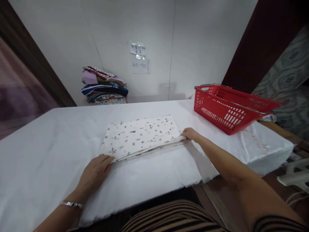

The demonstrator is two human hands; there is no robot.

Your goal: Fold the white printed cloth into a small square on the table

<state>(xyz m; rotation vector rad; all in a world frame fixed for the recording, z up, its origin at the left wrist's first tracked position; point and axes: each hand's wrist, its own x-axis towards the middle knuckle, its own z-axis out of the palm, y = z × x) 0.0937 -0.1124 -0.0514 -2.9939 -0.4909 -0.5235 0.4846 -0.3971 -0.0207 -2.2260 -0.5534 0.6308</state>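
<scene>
A white cloth (142,133) with a small scattered print lies folded in layers, roughly rectangular, in the middle of the white-covered table. At its near left corner, my left hand (98,166) has its fingers closed on the folded edge, and a bracelet circles that wrist. My right hand (190,134) pinches the near right corner, where the layers lift slightly. The cloth's near edge runs between both hands and shows several layers.
Folded clothes (105,88) are stacked against the wall at the back left. A red basket (224,109) stands at the table's back right. Paper signs (140,64) hang on the wall. A white stool (295,175) is beyond the table's right end.
</scene>
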